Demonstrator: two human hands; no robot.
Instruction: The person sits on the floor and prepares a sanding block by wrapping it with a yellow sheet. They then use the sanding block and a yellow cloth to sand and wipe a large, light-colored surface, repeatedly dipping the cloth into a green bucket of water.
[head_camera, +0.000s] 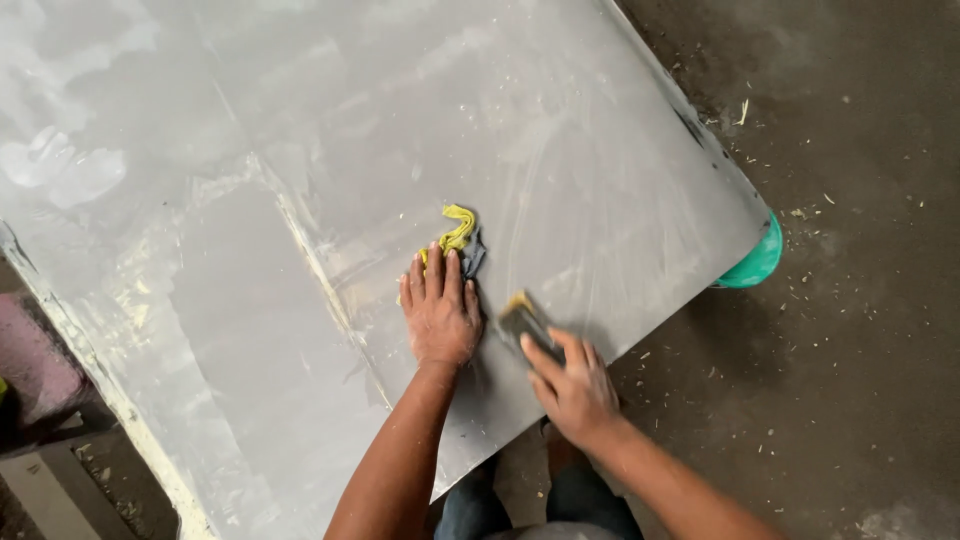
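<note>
A large grey sheet (380, 130) lies flat in front of me, streaked with pale smears. My left hand (438, 312) rests palm down on it, fingers together, pressing on a crumpled yellow and dark cloth (460, 236) that pokes out beyond my fingertips. Just to the right, my right hand (575, 385) grips a small dark block with a yellowish edge (520, 318), held flat against the sheet near its front edge.
A green round object (755, 262) sticks out from under the sheet's right corner. The dusty concrete floor (850, 300) to the right is littered with small chips. A pinkish surface (35, 370) sits at the far left. My knees show below the sheet.
</note>
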